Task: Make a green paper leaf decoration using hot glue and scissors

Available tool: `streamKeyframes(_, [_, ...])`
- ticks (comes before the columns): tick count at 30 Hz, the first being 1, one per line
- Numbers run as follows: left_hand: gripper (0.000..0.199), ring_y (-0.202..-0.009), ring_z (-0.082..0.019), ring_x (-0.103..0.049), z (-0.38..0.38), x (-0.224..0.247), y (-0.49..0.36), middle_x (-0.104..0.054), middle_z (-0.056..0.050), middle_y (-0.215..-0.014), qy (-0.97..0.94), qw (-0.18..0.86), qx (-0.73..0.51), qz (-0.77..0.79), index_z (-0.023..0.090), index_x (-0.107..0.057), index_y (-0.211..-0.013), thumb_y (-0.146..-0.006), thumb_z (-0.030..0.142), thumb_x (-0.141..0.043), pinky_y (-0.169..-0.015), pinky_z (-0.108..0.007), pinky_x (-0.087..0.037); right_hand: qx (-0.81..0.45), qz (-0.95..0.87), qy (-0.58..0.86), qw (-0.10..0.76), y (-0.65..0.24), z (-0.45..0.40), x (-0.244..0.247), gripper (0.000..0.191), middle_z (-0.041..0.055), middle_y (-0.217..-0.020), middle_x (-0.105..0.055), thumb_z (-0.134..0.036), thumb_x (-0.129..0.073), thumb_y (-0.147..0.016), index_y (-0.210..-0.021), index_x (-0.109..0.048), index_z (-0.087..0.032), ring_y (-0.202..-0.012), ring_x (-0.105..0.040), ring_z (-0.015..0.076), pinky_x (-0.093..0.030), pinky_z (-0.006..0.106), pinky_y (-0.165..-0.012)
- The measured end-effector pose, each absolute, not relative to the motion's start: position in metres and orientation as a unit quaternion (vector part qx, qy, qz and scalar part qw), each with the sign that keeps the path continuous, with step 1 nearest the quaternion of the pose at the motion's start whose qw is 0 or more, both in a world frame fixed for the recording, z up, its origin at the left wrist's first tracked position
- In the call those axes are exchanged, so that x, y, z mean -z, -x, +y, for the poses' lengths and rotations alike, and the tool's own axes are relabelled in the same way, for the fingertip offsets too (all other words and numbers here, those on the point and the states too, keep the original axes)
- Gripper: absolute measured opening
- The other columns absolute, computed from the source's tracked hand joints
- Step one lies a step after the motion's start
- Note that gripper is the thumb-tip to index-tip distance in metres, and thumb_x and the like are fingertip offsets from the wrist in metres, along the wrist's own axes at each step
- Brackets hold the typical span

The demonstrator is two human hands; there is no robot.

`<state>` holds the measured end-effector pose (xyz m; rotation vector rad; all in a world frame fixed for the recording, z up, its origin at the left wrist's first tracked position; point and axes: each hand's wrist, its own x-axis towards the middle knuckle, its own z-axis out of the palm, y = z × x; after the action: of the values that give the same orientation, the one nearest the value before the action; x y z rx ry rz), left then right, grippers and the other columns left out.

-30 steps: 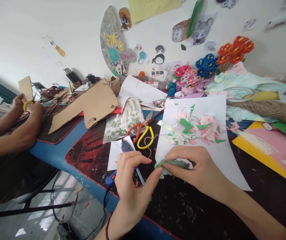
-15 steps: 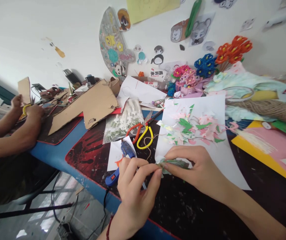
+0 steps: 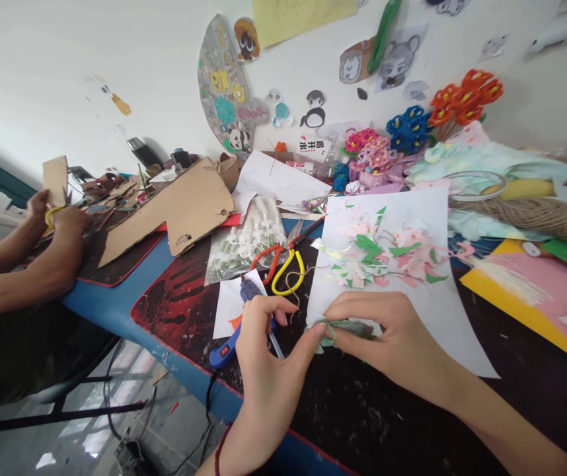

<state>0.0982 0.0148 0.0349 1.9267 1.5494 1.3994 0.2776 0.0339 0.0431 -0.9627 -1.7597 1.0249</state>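
Observation:
Between thumb and fingers, my right hand [image 3: 392, 337] pinches a small pale green bundle [image 3: 355, 327] with a thin green strand around its left end. The thumb of my left hand [image 3: 273, 357] touches that end, while its index finger is lifted away and the hand is spread. Behind the bundle lies a white sheet [image 3: 333, 231] with pink, white and green paper scraps [image 3: 370, 248]. A blue glue gun [image 3: 224, 354] rests on a small white paper, partly behind my left hand. Yellow-handled scissors [image 3: 288, 281] and red-handled scissors [image 3: 268, 258] lie beyond it.
Cut cardboard [image 3: 184, 205] and a plastic bag of white-green items [image 3: 246, 241] lie at the back left. Twine [image 3: 536, 215], coloured paper [image 3: 516, 281] and craft flowers [image 3: 373, 155] sit to the right and back. At far left, another person's hands hold scissors and cardboard [image 3: 55, 182].
My left index finger has lifted off the bundle's end and the hand has opened. The green strand now shows there. The other person's cardboard piece has shifted slightly right.

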Motion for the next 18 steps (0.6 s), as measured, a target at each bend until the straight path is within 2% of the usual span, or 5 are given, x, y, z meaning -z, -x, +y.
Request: streamKeyframes(18, [0.02, -0.075, -0.013, -0.048, 0.0146, -0.0394, -0.0984, -0.051, 0.006, -0.08, -0.651, 0.195, -0.501, 0.535, 0.026, -0.059, -0.096, -0.086, 0.019, -0.075, -0.069, -0.027, -0.037, -0.407, -0.71, 0.371, 0.439, -0.2776, 0.0312, -0.0468, 0.015, 0.0002, -0.073, -0.07, -0.017, -0.067, -0.09, -0.076, -0.072, -0.019, -0.067, -0.063, 0.012, -0.047, 0.024, -0.063])
